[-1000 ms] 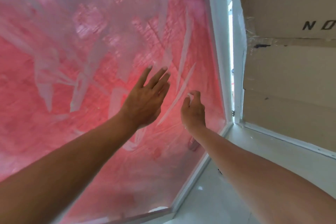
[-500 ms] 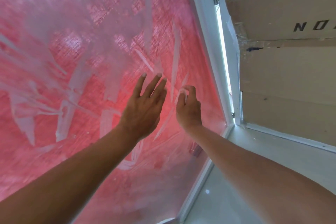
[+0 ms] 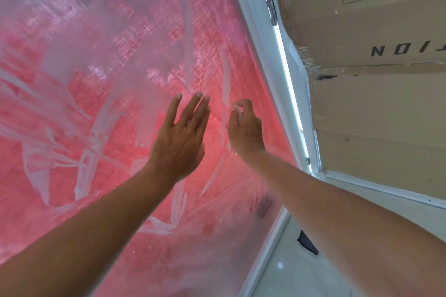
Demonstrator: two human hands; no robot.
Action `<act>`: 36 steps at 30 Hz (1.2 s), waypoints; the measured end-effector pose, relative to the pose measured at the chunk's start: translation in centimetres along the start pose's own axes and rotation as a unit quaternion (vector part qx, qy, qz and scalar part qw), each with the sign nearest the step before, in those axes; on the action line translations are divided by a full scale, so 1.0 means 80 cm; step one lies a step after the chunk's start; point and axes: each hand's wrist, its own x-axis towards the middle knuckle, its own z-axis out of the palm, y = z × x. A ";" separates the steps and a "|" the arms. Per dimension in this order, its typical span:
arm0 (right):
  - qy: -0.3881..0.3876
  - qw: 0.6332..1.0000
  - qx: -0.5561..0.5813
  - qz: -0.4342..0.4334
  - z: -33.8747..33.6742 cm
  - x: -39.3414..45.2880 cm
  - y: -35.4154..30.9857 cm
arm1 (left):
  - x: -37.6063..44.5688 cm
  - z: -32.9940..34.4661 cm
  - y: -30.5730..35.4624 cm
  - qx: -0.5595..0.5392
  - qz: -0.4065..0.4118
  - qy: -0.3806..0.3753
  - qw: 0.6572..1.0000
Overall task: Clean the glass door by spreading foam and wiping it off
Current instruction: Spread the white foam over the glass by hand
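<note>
Plainly the spreading step is in hand: the glass door (image 3: 101,75) fills the left and middle of the view, hazed with thin foam and crossed by thicker white streaks (image 3: 82,176) (the red behind it looks like a woven sheet seen through the pane). Left of centre, the left hand (image 3: 179,140) is raised to the glass with its fingers (image 3: 193,108) straight and slightly fanned, holding nothing; whether the tips press the pane or hover just off it I cannot tell. Just beside it, the right hand (image 3: 245,128) has its fingers curled, with a white smear by thumb and forefinger; whether they pinch something or only carry foam is unclear. Further right runs the white door frame (image 3: 263,60), with a hinge (image 3: 269,5) near the top, then taped cardboard boxes (image 3: 374,103).

Judging by the uneven streaks, the foam is not yet evenly spread. The next move calls for broad flat-handed passes over the thick streaks towards the frame, before any wiping off.
</note>
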 end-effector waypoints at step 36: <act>-0.318 0.917 -0.236 -0.034 -0.277 -0.129 0.314 | -0.055 -0.054 0.474 -0.543 -0.327 -0.170 0.755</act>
